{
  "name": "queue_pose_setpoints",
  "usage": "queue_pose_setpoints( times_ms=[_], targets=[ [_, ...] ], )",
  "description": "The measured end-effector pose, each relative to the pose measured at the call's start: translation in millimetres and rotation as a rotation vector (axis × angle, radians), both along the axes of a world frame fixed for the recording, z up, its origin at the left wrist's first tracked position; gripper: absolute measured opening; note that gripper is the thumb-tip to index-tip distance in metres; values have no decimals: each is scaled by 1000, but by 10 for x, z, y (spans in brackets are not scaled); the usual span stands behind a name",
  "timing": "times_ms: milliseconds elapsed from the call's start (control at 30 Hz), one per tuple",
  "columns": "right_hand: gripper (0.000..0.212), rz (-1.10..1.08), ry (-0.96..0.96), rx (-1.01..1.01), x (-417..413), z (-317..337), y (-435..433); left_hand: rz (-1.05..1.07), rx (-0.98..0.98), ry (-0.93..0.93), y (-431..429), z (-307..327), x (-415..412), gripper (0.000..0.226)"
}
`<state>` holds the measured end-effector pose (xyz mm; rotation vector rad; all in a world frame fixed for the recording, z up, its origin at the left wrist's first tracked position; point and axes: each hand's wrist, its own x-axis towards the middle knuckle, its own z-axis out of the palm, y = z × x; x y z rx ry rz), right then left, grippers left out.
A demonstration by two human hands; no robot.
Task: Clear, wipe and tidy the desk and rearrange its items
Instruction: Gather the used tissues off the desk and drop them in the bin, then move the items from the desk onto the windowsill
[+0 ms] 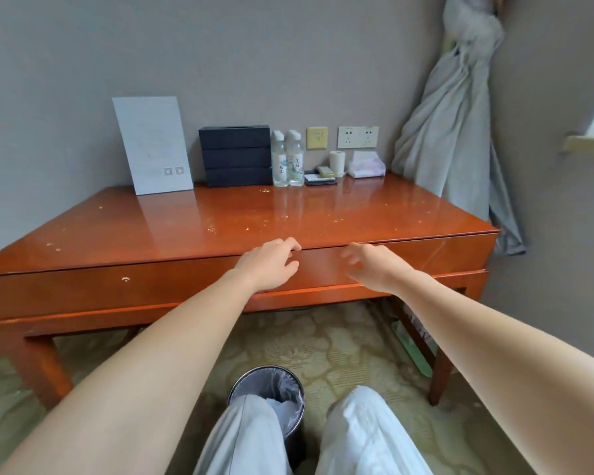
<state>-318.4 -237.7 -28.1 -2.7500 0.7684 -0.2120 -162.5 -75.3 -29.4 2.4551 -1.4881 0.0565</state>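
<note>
A glossy reddish wooden desk (117,234) stands against the wall, its top dotted with yellowish crumbs. Along the back stand a white info card (151,145), a black stacked box (235,156), two water bottles (287,159), a small dark tray with a green packet (321,176), a white cup (337,162) and a tissue pack (366,164). My left hand (271,264) reaches to the desk's front edge, its fingertips at the rim, holding nothing. My right hand (371,265) hovers just in front of the edge, fingers loosely spread, also empty.
A black waste bin (268,389) with a plastic liner stands on the carpet between my knees. A grey tied curtain (460,114) hangs at the desk's right end. Wall sockets (357,137) sit behind the cup.
</note>
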Motion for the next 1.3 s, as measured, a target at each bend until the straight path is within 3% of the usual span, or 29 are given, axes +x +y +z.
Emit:
queue_pose_setpoints(
  times_ms=[367,500,700,1033,1300],
  targets=[
    [38,-111,-161,7,22,476,-1102,-77,-193,198,-1310,448,314,33],
    [32,-139,-299,105,321,409,-1755,-93,-276,346,-2050,373,566,30],
    [24,-169,-364,293,1014,422,-2781,-1,-250,485,-3168,384,1238,27],
    [23,-246,-200,538,1267,1521,-3322,155,-118,687,-3796,1544,1408,24],
    [22,-204,-90,574,1517,1790,-3746,256,-56,766,-3993,1612,1731,28]
  ],
)
